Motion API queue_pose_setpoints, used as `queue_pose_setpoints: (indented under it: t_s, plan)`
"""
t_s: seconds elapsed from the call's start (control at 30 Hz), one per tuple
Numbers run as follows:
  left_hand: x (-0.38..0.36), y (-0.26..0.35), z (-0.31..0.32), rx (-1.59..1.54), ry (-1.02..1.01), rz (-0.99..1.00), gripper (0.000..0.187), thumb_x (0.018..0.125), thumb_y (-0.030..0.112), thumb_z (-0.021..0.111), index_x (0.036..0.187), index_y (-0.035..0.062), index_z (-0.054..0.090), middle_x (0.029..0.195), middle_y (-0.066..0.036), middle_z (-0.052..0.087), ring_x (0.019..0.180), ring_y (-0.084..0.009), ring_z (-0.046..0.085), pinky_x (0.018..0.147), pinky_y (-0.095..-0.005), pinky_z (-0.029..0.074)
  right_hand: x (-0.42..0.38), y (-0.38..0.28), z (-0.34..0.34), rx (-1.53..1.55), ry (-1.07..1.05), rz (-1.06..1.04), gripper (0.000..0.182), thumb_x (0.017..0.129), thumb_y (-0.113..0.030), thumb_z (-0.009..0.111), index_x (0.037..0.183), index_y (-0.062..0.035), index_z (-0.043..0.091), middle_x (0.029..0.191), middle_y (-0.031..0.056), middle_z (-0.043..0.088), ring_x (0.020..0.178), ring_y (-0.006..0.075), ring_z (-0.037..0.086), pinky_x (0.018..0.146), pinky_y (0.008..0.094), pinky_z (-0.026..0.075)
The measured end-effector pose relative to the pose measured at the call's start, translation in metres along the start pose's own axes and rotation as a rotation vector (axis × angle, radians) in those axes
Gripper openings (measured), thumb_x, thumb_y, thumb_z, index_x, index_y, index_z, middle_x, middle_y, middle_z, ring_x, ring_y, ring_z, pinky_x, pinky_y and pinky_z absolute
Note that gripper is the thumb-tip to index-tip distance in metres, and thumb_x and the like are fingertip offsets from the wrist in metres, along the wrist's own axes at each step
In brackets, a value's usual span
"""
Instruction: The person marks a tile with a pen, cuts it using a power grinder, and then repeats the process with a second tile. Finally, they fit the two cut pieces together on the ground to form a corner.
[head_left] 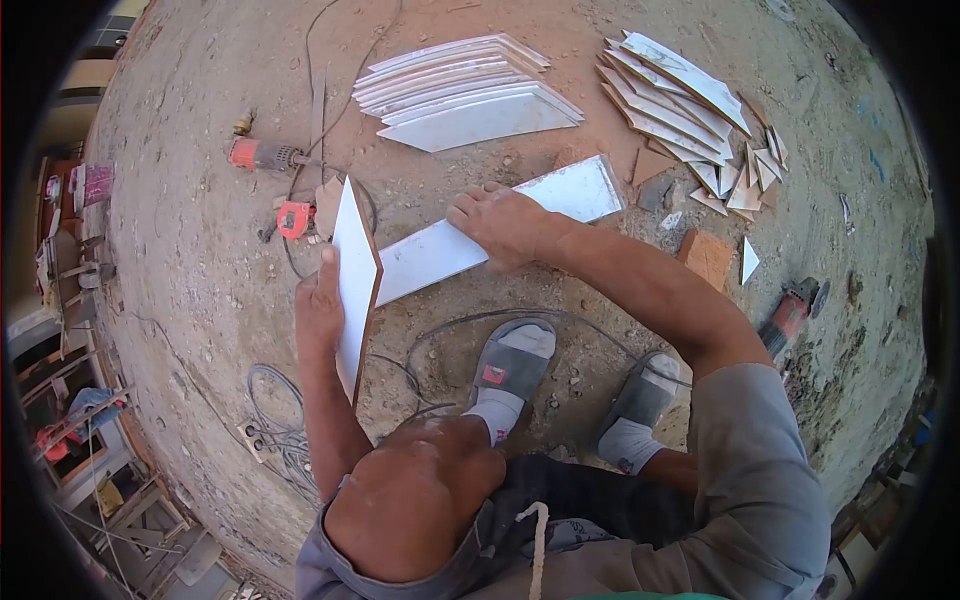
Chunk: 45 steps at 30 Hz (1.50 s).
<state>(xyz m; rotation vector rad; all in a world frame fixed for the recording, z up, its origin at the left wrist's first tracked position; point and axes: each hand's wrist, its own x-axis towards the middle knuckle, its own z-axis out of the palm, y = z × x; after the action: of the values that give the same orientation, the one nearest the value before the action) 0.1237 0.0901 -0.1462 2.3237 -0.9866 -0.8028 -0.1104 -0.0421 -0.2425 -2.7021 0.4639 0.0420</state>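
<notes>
My left hand [320,305] grips a white tile piece with pointed ends [352,270], its thumb up along the face and the brown edge turned to the right. That piece stands on edge, overlapping the left end of a long white tile strip [425,262]. Across the middle of the strip lies my right hand [500,225], fingers curled over its far edge. The strip slants up to the right, low over the dirt ground. Just beyond my left hand is a red tape measure [295,218].
Angled white tiles [480,118] lie stacked ahead; another pile [675,95] sits right of them with offcuts [755,180]. An orange power tool [265,155] lies left. At right are a brick [705,258] and an angle grinder [795,315]. Cable [285,440] runs near my feet.
</notes>
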Motion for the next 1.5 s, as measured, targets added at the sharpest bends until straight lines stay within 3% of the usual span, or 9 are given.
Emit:
queue_pose_setpoints:
  t_s: [0.57, 0.93, 1.03, 1.13, 1.17, 1.23, 1.33, 1.43, 1.5]
  plan:
    - [0.014, -0.017, 0.014, -0.001, -0.05, -0.037, 0.085, 0.093, 0.073, 0.038, 0.082, -0.009, 0.061, 0.072, -0.012, 0.06, 0.071, -0.0206, 0.05, 0.07, -0.039, 0.042, 0.053, 0.009, 0.033, -0.084, -0.045, 0.037, 0.063, 0.07, -0.017, 0.076, 0.126, -0.0018, 0.052, 0.124, 0.0147, 0.058, 0.122, 0.0282, 0.052, 0.109, 0.0411, 0.035]
    - [0.005, -0.014, 0.011, -0.088, -0.017, -0.034, 0.084, 0.093, 0.073, 0.039, 0.082, -0.0072, 0.063, 0.072, -0.01, 0.06, 0.072, -0.0196, 0.05, 0.07, -0.0375, 0.042, -0.012, -0.023, 0.034, -0.186, 0.438, 0.115, 0.047, 0.076, -0.011, 0.062, 0.121, -0.0002, 0.052, 0.111, 0.0121, 0.057, 0.116, 0.0267, 0.05, 0.103, 0.0411, 0.034]
    - [0.009, -0.03, 0.011, -0.111, -0.033, -0.023, 0.086, 0.093, 0.074, 0.036, 0.083, -0.0075, 0.062, 0.072, -0.011, 0.058, 0.071, -0.0207, 0.049, 0.07, -0.0381, 0.042, -0.041, -0.024, 0.028, -0.153, 0.464, 0.189, 0.047, 0.077, -0.012, 0.058, 0.122, -0.0005, 0.052, 0.113, 0.0119, 0.056, 0.115, 0.0279, 0.049, 0.102, 0.0412, 0.034]
    - [0.014, -0.049, 0.014, -0.089, -0.049, 0.047, 0.081, 0.095, 0.072, 0.031, 0.085, 0.0011, 0.067, 0.064, -0.005, 0.058, 0.056, -0.0146, 0.054, 0.053, -0.0301, 0.042, -0.07, -0.019, 0.031, -0.231, 0.539, 0.212, 0.052, 0.075, -0.013, 0.059, 0.125, -0.0008, 0.051, 0.115, 0.0122, 0.055, 0.115, 0.0281, 0.049, 0.101, 0.0417, 0.034]
    - [0.015, -0.052, 0.017, -0.093, -0.048, 0.053, 0.081, 0.095, 0.072, 0.031, 0.085, 0.0011, 0.067, 0.064, -0.005, 0.058, 0.056, -0.0146, 0.054, 0.053, -0.0301, 0.042, -0.078, -0.018, 0.031, -0.238, 0.542, 0.212, 0.052, 0.075, -0.013, 0.059, 0.125, -0.0008, 0.051, 0.115, 0.0122, 0.055, 0.115, 0.0281, 0.049, 0.101, 0.0417, 0.034]
    - [0.013, -0.06, 0.023, -0.149, -0.056, 0.011, 0.08, 0.096, 0.071, 0.029, 0.09, 0.0018, 0.069, 0.063, -0.003, 0.056, 0.055, -0.0136, 0.052, 0.052, -0.0286, 0.04, -0.093, -0.022, 0.032, -0.218, 0.512, 0.259, 0.078, 0.062, -0.012, 0.073, 0.134, -0.0024, 0.045, 0.12, 0.0123, 0.053, 0.117, 0.0291, 0.048, 0.102, 0.0435, 0.034]
    - [0.01, -0.068, 0.029, -0.135, -0.119, -0.039, 0.079, 0.097, 0.07, 0.029, 0.096, 0.0014, 0.07, 0.065, -0.002, 0.057, 0.056, -0.012, 0.051, 0.054, -0.027, 0.039, -0.103, -0.027, 0.027, -0.224, 0.493, 0.302, 0.084, 0.058, -0.015, 0.078, 0.134, -0.0039, 0.045, 0.118, 0.0119, 0.053, 0.112, 0.0294, 0.05, 0.101, 0.0434, 0.035]
    - [0.008, -0.068, 0.035, -0.153, -0.133, -0.061, 0.079, 0.097, 0.069, 0.029, 0.1, 0.0007, 0.07, 0.066, -0.001, 0.057, 0.058, -0.0107, 0.05, 0.055, -0.0257, 0.039, -0.107, -0.035, 0.017, -0.047, 0.35, 0.413, 0.066, 0.067, -0.017, 0.07, 0.128, -0.0051, 0.049, 0.108, 0.0129, 0.052, 0.106, 0.0303, 0.052, 0.097, 0.0435, 0.038]
    - [0.009, -0.065, 0.034, -0.123, -0.131, -0.092, 0.079, 0.097, 0.069, 0.029, 0.1, 0.0016, 0.071, 0.07, -0.003, 0.06, 0.062, -0.0119, 0.054, 0.059, -0.0264, 0.041, -0.108, -0.04, 0.019, 0.007, 0.356, 0.471, 0.069, 0.064, -0.021, 0.074, 0.127, -0.0057, 0.048, 0.105, 0.0133, 0.052, 0.103, 0.0309, 0.053, 0.094, 0.044, 0.04]
